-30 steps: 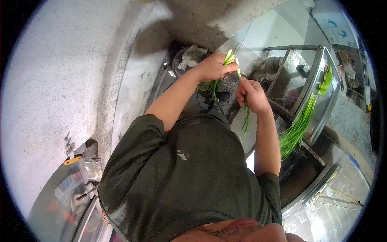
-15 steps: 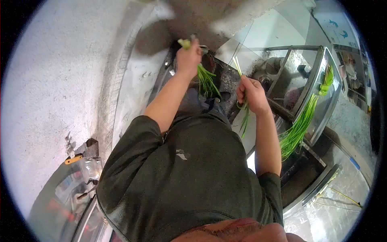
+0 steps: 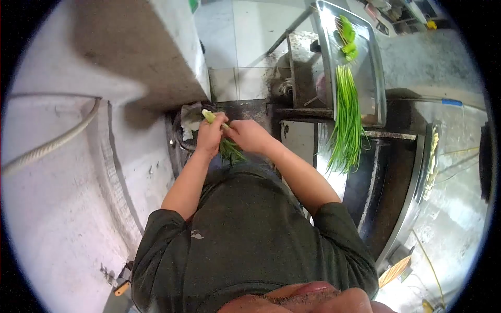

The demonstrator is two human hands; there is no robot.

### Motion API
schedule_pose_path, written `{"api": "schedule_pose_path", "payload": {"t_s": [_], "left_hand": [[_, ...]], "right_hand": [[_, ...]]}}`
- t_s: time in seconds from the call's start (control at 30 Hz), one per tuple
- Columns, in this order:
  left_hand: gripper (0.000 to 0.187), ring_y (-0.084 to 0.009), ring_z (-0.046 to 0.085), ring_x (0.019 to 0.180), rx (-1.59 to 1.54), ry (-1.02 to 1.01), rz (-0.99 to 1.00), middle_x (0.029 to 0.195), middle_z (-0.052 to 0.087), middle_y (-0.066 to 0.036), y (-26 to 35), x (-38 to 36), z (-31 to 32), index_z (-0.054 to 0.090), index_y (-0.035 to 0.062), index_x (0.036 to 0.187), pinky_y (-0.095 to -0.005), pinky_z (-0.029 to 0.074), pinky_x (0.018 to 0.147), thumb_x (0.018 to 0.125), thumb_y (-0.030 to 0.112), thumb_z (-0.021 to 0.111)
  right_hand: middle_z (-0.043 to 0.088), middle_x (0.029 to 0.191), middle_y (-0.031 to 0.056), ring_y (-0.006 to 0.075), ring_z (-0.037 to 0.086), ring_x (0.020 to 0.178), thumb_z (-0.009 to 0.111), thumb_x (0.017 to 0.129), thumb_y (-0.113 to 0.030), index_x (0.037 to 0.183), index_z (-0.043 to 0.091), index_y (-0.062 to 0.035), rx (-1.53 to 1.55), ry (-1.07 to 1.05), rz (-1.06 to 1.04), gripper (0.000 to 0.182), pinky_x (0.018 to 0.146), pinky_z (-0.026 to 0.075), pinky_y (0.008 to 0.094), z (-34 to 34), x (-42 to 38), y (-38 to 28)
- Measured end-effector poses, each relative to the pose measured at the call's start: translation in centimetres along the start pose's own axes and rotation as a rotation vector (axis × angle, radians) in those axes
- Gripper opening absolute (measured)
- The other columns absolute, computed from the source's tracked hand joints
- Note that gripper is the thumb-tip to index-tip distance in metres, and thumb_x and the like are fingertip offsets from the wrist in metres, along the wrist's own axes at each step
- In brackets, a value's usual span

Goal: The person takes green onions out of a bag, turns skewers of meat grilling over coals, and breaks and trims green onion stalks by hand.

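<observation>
- left hand [image 3: 210, 136] closed round a bunch of green onions [image 3: 208, 115]; pale ends poke out above the fist, green tops hang below it, in front of the person's middle
- right hand [image 3: 249, 134] just beside the left, fingers curled in against the bunch; whether they pinch a stalk cannot be told
- metal tray [image 3: 368, 73], to the right of the hands; a larger bundle of long green stalks [image 3: 347, 115] lies along it, tips hanging over its near edge; light green leaves [image 3: 348, 51] rest beyond the bundle's pale ends
- dark T-shirt [image 3: 250, 219] with an irregular pale mark [image 3: 197, 235] on the chest; print or wear, cannot tell
- blue strip [image 3: 452, 102] on the far right, too small to read; items [image 3: 399, 11] at upper right, too blurred for lettering
- ribbed hose [image 3: 65, 140] along the left wall
</observation>
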State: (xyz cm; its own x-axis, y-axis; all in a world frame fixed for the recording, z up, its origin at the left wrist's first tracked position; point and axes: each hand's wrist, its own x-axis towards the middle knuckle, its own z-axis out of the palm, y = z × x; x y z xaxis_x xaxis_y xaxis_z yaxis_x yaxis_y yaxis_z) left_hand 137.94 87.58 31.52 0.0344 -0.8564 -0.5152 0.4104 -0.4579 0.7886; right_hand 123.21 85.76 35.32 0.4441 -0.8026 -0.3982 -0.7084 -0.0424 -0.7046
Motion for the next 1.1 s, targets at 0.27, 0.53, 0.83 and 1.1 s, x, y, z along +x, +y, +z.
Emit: {"api": "schedule_pose_path", "payload": {"t_s": [0.27,0.53,0.83,1.1], "left_hand": [[0.035,-0.0117,0.045,0.057,0.196,-0.105,0.085,0.066,0.048,0.0,1.1,2.1,7.2,0.05,0.0052,0.071,-0.0284,0.04,0.056,0.098,0.028,0.054],[0.026,-0.0065,0.044,0.053,0.522,-0.084,0.016,0.064,0.051,0.002,-0.3,3.6,13.6,0.06,0.0037,0.079,-0.023,0.035,0.048,0.094,0.025,0.061],[0.026,-0.0044,0.042,0.053,0.34,-0.075,-0.038,0.062,0.049,0.005,-1.3,5.9,17.7,0.064,0.0026,0.081,-0.023,0.032,0.048,0.09,0.027,0.064],[0.022,-0.0059,0.043,0.055,0.436,-0.21,-0.064,0.065,0.05,0.003,-0.6,7.4,23.9,0.064,0.0011,0.088,-0.0236,0.033,0.049,0.093,0.023,0.062]], "right_hand": [[0.066,0.093,0.0152,0.0318,0.064,0.086,0.063,0.087,-0.026,0.098,0.066,-0.0039,-0.214,0.862,0.292,0.025,0.077,0.052,0.0407,-15.6,-4.9,16.0],[0.064,0.099,0.016,0.0355,0.061,0.095,0.066,0.084,-0.032,0.1,0.063,-0.0065,-0.519,0.718,0.63,0.031,0.082,0.049,0.0454,-24.7,-3.9,24.1],[0.066,0.092,0.0188,0.038,0.063,0.089,0.062,0.082,-0.021,0.094,0.064,-0.0029,-0.218,0.909,0.519,0.022,0.078,0.05,0.043,-25.2,-3.9,26.4],[0.068,0.086,0.0151,0.0209,0.065,0.083,0.062,0.083,-0.014,0.102,0.058,0.0053,0.539,0.975,0.286,0.028,0.073,0.051,0.032,-26.2,-5.7,28.5]]}}
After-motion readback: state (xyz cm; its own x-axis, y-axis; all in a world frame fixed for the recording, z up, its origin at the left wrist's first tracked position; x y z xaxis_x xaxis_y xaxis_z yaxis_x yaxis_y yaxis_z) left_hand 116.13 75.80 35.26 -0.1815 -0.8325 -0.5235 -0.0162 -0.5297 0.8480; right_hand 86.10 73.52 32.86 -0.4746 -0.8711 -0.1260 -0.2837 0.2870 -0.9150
